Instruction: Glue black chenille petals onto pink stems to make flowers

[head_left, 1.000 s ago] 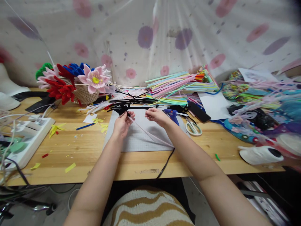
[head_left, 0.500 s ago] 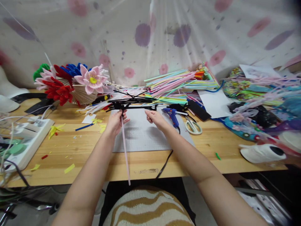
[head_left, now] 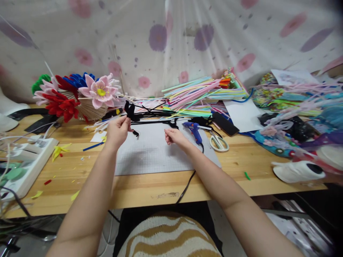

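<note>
My left hand (head_left: 118, 131) pinches a black fuzzy pipe-cleaner piece (head_left: 131, 111) with petal-like loops, held above the left part of a grey cutting mat (head_left: 150, 160). A small black curled end (head_left: 135, 133) hangs below the fingers. To the right, my right hand (head_left: 173, 136) is closed, thumb against fingertips, over the mat; whatever is in it is too small to make out. Behind both hands lie several black pipe cleaners (head_left: 152, 115). A blue glue gun (head_left: 193, 131) rests just right of my right hand, beside scissors with pale handles (head_left: 219, 142).
Fuzzy flowers (head_left: 99, 92) stand at the back left, above a white power strip (head_left: 34, 167). Coloured pipe cleaners (head_left: 193, 92) are heaped at the back. A black phone (head_left: 225, 124) and a white thread spool (head_left: 297, 171) lie to the right. A cable (head_left: 186, 187) crosses the front edge.
My left hand has moved left and turned, so the black piece now stands up from the fingers. The pale pink stem that hung below it no longer shows. My right hand has barely moved.
</note>
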A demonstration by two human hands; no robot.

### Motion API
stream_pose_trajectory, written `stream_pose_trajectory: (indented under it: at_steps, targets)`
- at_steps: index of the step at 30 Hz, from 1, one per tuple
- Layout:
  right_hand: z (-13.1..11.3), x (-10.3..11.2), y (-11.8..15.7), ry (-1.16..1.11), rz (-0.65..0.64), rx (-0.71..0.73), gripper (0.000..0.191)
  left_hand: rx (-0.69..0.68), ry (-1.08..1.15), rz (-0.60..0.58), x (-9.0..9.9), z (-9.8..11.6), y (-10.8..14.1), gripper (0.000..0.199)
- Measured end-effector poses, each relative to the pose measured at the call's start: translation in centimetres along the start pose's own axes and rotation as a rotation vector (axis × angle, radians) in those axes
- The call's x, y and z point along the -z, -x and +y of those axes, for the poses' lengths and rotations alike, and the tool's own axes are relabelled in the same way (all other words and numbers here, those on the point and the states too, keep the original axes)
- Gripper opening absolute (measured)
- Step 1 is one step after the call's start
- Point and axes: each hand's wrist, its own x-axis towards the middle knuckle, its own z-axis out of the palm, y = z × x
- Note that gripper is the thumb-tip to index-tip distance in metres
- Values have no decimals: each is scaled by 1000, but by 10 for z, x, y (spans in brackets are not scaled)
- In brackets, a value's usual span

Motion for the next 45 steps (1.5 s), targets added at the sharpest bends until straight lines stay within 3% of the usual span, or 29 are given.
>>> stream_pose_trajectory:
  at_steps: [3, 5, 9, 11, 18, 27, 37, 40, 45]
  targets:
    - [0, -7, 3, -171, -97, 3, 43, -300, -232, -68, 10, 4, -2, 15]
    - [-2, -16, 8, -277, -256, 7, 47, -416, -328, -91, 11, 3, 1, 12]
    - [-8, -41, 18, -335, -610, -1, 53, -502, -423, -69, 6, -4, 11, 16]
    - [-10, -51, 20, -360, -680, 4, 50, -518, -419, -59, 3, -7, 15, 18]
    - [-17, -58, 15, -594, -475, -57, 27, -559, -403, -68, 0, -7, 21, 20]
    - [-16, -50, 15, -834, -471, 3, 26, -548, -473, -102, -4, -18, 28, 17]
    - [-13, -45, 14, -585, -363, 90, 31, -413, -420, -157, -5, -19, 31, 15]
    - [-11, -40, 12, -529, -378, 84, 33, -399, -387, -231, -5, -17, 32, 15]
    - [-9, -32, 14, -436, -380, 48, 33, -375, -466, -227, -4, -13, 32, 10]
